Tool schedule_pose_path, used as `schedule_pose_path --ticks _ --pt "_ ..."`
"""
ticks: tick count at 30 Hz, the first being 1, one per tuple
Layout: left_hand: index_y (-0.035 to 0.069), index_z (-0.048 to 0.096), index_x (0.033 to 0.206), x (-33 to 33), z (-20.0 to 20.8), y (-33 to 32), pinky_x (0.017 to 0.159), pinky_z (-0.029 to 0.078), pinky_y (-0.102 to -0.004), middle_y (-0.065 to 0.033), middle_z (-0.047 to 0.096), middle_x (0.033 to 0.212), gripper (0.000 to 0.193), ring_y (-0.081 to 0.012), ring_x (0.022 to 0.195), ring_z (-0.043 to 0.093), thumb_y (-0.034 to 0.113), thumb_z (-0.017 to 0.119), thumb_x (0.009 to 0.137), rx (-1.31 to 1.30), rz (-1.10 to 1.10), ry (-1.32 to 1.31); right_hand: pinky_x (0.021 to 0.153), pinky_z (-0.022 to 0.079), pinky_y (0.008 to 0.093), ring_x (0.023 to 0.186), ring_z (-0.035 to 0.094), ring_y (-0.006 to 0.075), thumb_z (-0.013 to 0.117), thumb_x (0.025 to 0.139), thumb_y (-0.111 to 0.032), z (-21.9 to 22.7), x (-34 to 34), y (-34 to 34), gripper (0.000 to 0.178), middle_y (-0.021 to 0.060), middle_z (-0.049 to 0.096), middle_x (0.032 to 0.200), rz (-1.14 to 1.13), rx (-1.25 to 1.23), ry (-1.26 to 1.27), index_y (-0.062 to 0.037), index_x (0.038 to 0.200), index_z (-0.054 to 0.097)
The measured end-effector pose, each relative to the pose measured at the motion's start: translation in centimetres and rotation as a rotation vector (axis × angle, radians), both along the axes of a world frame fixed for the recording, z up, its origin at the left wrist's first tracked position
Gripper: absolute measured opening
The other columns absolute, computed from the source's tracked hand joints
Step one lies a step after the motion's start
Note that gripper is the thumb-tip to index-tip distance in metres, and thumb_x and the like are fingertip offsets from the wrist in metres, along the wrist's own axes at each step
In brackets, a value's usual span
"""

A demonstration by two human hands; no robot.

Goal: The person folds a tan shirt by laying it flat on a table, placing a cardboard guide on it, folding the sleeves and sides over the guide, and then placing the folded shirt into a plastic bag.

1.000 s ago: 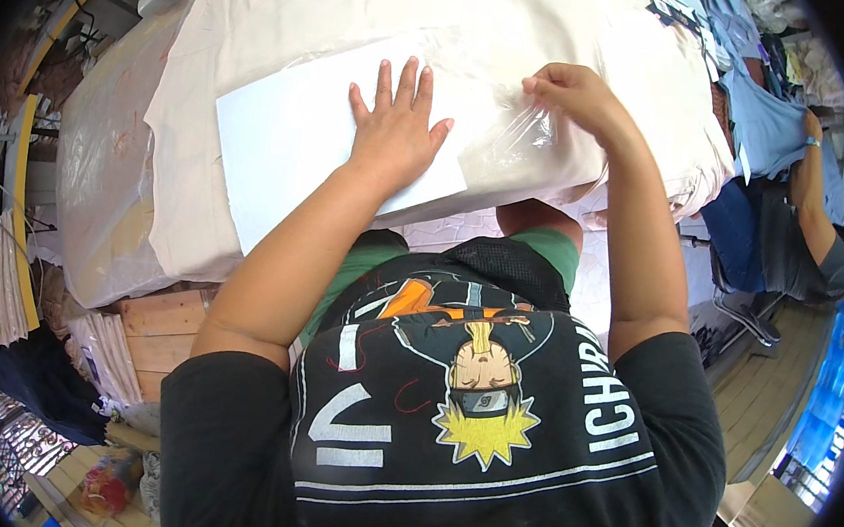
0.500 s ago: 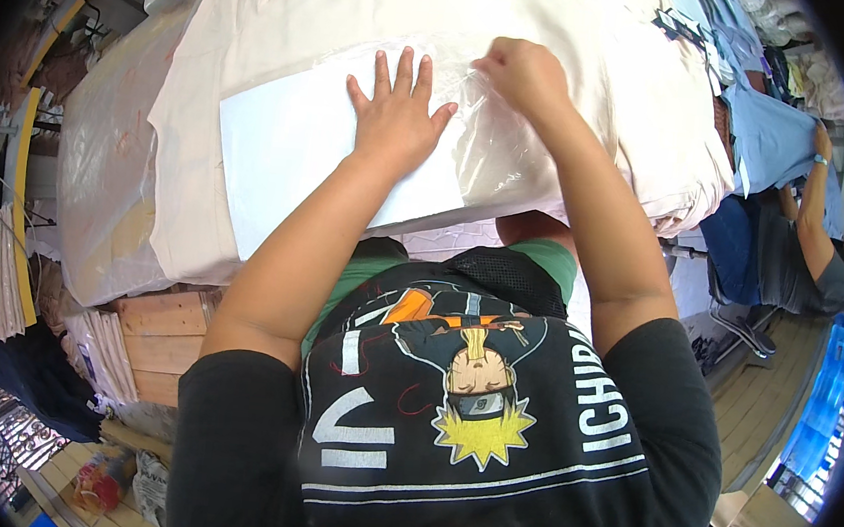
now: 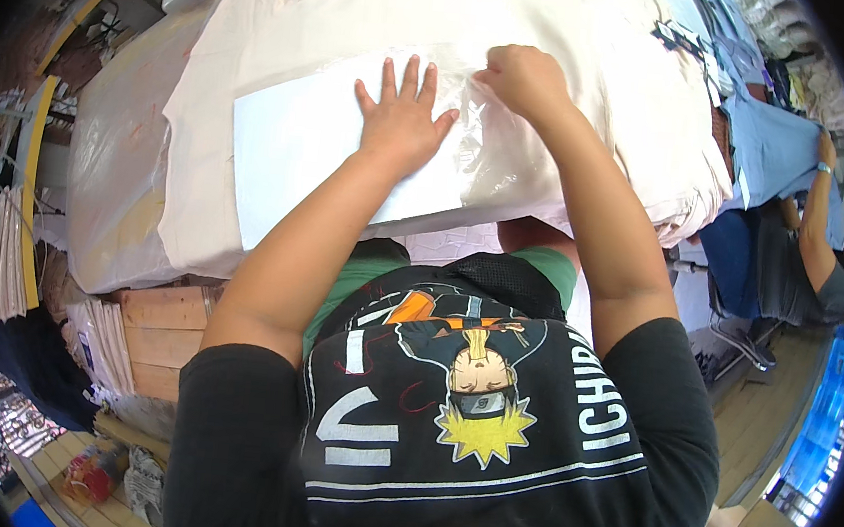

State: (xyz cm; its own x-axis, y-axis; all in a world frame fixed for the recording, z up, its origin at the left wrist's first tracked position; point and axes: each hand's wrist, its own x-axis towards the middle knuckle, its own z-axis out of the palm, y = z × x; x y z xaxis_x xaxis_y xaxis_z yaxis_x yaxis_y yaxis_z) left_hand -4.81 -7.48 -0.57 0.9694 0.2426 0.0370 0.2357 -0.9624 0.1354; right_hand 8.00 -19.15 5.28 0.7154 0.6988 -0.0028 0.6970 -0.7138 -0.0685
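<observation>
resting left hand [image 3: 401,129] flat, splayed and empty, on the white rectangular sheet [image 3: 292,142]! holding right hand [image 3: 525,78] in a tightly curled grip at the clear, shiny plastic film [image 3: 470,147]; can't tell if pinching it.

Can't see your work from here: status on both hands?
Left hand spread flat on white sheet. Right hand closed on clear film. Pale cloth underneath. Nothing seen blocking the hands.

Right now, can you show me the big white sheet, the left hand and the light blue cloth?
White sheet [image 3: 289,155]: head view, on its bare left part.
Left hand [image 3: 400,127]: head view, on the back of the hand.
Light blue cloth [image 3: 774,159]: head view, on its middle.
</observation>
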Motion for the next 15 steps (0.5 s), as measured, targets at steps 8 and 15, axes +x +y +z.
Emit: schedule_pose_path --ticks 8,15 --pt "0.009 0.017 0.145 0.0 0.3 0.2 0.105 0.005 -0.0651 -0.0137 0.010 0.152 0.067 -0.0374 0.140 0.004 0.048 0.034 0.094 -0.056 -0.011 0.062 0.067 0.049 0.0348 0.068 0.061 0.0207 0.063 0.079 -0.028 -2.3 4.2 -6.5 0.024 0.0089 0.066 0.073 -0.429 0.442 0.494 -0.0043 0.081 0.069" --pt "0.006 0.051 0.127 -0.7 1.8 -0.6 0.102 0.027 -0.0552 -0.0167 0.042 0.136 0.055 -0.0351 0.127 0.035 0.044 0.053 0.086 -0.221 0.026 -0.277 0.075 0.049 0.0310 0.082 0.063 0.0208 0.059 0.083 -0.026 -1.5 2.6 -8.0 0.030 0.0112 0.067 0.088 -0.325 0.835 0.325 -0.0019 0.100 0.066"
